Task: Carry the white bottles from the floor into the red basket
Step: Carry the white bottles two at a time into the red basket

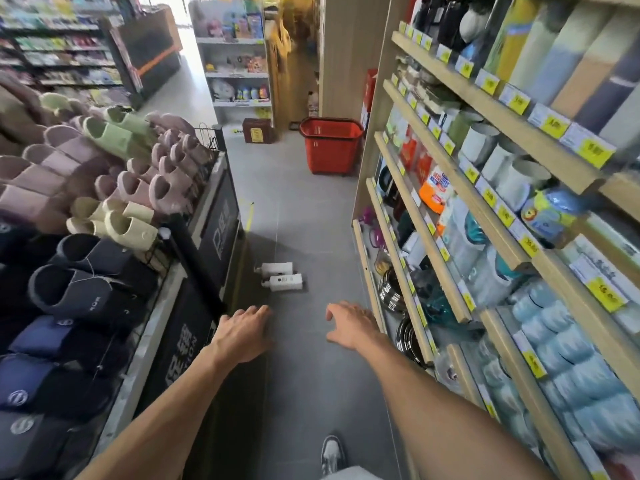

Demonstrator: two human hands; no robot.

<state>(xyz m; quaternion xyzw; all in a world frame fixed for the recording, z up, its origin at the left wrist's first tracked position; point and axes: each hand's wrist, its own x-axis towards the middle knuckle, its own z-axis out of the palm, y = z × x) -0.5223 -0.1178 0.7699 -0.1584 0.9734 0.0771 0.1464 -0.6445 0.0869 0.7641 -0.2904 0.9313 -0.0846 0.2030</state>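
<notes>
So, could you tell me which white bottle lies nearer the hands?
The bottle lower in view; the other bottle lies just beyond it, toward the red basket.

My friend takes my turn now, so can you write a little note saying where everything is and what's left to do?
Left hand: grip open, holding nothing.
Right hand: grip open, holding nothing.
Both reach forward above the grey tiled floor.
The nearer white plastic pump bottle and the farther white plastic pump bottle lie side by side on the floor, just ahead of the hands.
The red plastic basket stands farther down the aisle; no bottle shows inside.
Done: nothing yet.
Left: pick up both bottles and carry them to the basket.
</notes>
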